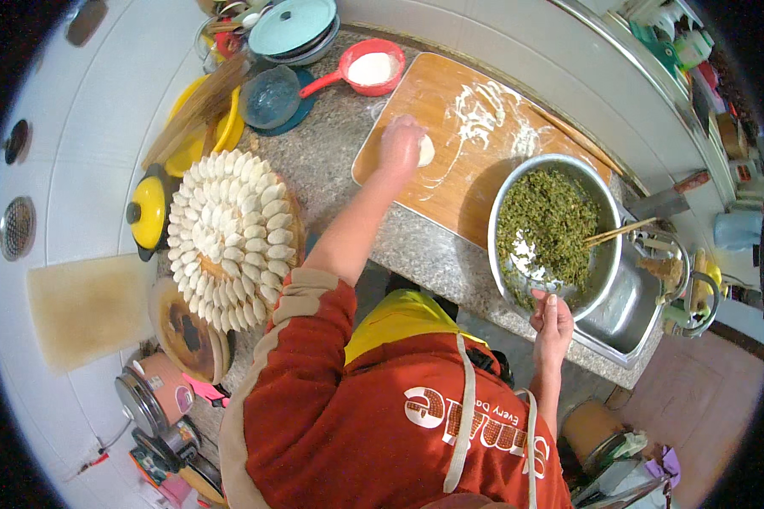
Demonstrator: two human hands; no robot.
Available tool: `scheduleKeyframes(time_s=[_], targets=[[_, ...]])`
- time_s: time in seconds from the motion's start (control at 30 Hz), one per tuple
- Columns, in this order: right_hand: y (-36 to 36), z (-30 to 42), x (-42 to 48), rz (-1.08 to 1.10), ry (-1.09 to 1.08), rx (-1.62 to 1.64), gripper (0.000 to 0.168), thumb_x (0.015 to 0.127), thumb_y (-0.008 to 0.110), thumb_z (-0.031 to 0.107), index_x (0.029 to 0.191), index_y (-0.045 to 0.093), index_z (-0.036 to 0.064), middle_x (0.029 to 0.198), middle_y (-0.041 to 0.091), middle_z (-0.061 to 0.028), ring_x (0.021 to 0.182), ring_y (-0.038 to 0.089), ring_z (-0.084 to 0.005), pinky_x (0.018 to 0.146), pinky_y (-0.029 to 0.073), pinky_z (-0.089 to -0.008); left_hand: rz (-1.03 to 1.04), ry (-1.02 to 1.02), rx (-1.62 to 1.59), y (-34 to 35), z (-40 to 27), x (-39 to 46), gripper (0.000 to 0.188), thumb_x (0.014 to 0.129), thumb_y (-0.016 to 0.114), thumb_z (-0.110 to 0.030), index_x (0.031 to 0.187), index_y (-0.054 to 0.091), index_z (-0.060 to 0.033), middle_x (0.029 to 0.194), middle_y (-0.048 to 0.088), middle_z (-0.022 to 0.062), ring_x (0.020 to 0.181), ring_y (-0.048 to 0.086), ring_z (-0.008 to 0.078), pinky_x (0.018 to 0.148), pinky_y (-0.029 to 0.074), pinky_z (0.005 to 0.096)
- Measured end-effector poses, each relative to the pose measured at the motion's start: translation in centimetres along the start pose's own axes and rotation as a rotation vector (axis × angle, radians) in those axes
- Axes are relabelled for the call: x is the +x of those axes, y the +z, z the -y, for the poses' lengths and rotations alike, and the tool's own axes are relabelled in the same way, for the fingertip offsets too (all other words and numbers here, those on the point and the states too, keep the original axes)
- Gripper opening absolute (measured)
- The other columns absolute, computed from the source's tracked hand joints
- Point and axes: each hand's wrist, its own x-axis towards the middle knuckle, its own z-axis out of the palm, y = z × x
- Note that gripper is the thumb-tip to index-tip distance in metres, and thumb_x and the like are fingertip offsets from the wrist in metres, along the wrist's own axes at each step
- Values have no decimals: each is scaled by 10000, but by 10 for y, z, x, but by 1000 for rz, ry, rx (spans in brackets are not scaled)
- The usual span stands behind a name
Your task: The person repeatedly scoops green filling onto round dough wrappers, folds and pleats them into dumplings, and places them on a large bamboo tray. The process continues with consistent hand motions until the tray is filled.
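Observation:
My left hand (402, 144) is at the left part of a floured wooden board (442, 181), its curled fingers on the edge of a small round piece of white dough (426, 151). Some of the fingertips are hidden. My right hand (552, 315) grips the near rim of a large metal bowl (605, 299) with thumb and finger. Inside the bowl lies a chopped green filling (544, 216), with chopsticks (621, 233) leaning in it at the right. Many shaped dumplings (254, 219) stand in rings on a round tray to the left.
A red ladle of flour (372, 69) sits behind the board, near a blue bowl (269, 98). A rolling pin (576, 139) lies along the board's back edge. A cleaver (662, 202) is beyond the metal bowl, beside the sink (624, 318). A yellow-lidded pot (148, 212) stands far left.

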Motion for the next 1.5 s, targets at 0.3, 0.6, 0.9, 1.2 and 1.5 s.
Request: scheduleKeyframes(time_s=[0.3, 0.6, 0.9, 1.2, 1.5], targets=[[2, -1, 10, -58, -5, -58, 299, 1009, 494, 240, 1016, 683, 9, 665, 418, 77, 563, 327, -25, 500, 247, -205, 41, -46, -12, -9, 2, -1, 128, 684, 699, -1, 797, 694, -61, 931, 636, 134, 923, 593, 326, 821, 476, 429], [-16, 7, 26, -40, -278, -639, 220, 942, 556, 139, 1075, 659, -3, 876, 569, -94, 821, 535, -219, 758, 434, -325, 39, -356, -537, -39, -41, -29, 149, 878, 575, -20, 1025, 548, -23, 1046, 633, 125, 886, 667, 243, 736, 533, 373], [-33, -32, 49, 58, -194, -1260, 468, 810, 620, 83, 1250, 527, -48, 1075, 608, -256, 1014, 563, -421, 901, 456, -471, 478, -1016, -1865, -34, -154, -71, 328, 949, 560, -116, 1257, 496, -24, 1208, 595, 102, 1108, 587, 218, 911, 491, 346], [-59, -22, 44, -45, -275, -1118, 154, 843, 604, 90, 941, 650, -20, 871, 647, -234, 843, 629, -396, 739, 492, -460, 633, -1241, -1928, -27, -199, -90, 400, 949, 577, -311, 1248, 516, -52, 1168, 629, 100, 1079, 595, 240, 924, 504, 376], [-55, -36, 60, 157, -303, -818, 146, 813, 636, 104, 907, 688, 5, 902, 666, -193, 858, 627, -386, 756, 491, -437, 662, -1049, -1795, -31, -205, -94, 434, 1004, 463, -278, 1299, 455, 40, 1297, 545, 212, 1227, 525, 314, 1049, 436, 468]])
